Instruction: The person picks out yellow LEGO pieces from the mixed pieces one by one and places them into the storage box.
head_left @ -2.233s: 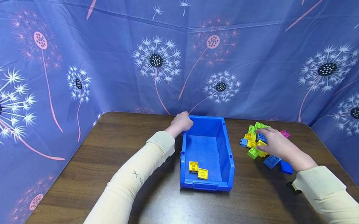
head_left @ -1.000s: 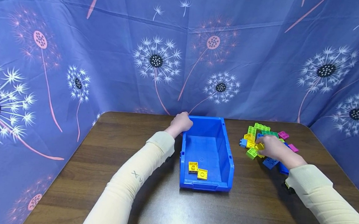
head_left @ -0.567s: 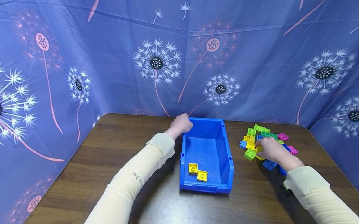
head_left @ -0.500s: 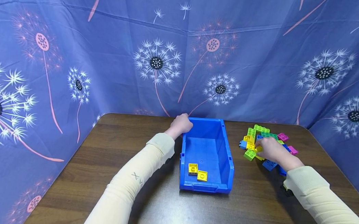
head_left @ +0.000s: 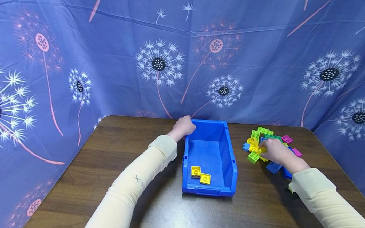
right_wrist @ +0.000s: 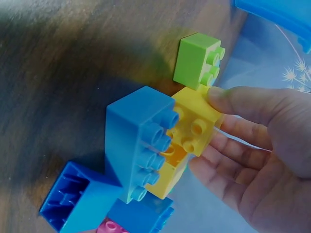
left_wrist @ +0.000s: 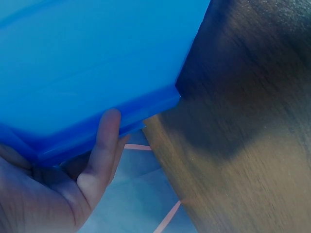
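Observation:
My left hand (head_left: 184, 125) grips the far left corner of the blue plastic bin (head_left: 209, 190). In the left wrist view one finger lies along the bin's wall (left_wrist: 92, 73). Two small yellow bricks (head_left: 196, 171) lie near the front of the bin's floor. At the pile of toy bricks on the right, my right hand (head_left: 275, 151) pinches a yellow brick (right_wrist: 197, 109), thumb on one side and fingertips on the other. Touching or very near it are a lime green brick (right_wrist: 194, 60) and a long blue brick (right_wrist: 126, 131). Part of the pile is hidden under the right hand.
Blue, green, pink and yellow bricks crowd around the right hand, with a pink brick (head_left: 287, 139) at the pile's far side. The brown wooden table (head_left: 130, 138) ends at a patterned blue cloth (head_left: 120, 54) hanging behind it.
My right hand has come down into the pile, its fingers closing on a yellow brick. A lime green brick beside it has shifted slightly. The left hand stays on the bin.

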Tool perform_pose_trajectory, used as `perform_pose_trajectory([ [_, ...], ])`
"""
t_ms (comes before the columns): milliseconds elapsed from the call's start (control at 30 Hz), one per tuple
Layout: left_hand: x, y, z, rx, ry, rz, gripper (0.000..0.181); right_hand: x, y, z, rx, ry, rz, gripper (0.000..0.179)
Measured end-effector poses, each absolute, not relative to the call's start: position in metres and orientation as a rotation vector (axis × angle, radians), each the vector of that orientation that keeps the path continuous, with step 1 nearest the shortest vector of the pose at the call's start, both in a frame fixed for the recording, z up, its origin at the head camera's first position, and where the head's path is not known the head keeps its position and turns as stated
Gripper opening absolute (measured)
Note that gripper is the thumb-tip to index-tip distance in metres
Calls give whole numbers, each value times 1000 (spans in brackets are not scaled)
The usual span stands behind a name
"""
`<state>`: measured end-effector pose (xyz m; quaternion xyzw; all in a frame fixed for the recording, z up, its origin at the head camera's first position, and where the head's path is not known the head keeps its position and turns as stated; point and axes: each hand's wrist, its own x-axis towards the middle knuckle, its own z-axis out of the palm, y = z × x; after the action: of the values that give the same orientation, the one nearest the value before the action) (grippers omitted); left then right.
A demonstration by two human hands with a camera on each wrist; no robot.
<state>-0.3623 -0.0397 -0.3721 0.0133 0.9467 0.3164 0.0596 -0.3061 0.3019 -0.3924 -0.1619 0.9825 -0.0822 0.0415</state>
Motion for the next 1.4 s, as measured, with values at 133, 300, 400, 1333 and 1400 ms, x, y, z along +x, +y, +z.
perform_pose_trajectory([
  [133,-361,-40,-372,39,2881,951,47,-306,299,-390,-518,3018,-256,34],
  [300,-364,-40,-374,37,2871,957,45,-304,297,-383,-563,3025,-224,32],
  [400,-365,-40,-374,38,2865,961,45,-304,296,-378,-598,3021,-200,30],
  [1333,-363,-39,-374,33,2851,984,47,-293,266,-336,-703,3153,-189,34],
  [1400,-363,-38,-373,31,2848,980,47,-291,264,-333,-685,3147,-194,34],
])
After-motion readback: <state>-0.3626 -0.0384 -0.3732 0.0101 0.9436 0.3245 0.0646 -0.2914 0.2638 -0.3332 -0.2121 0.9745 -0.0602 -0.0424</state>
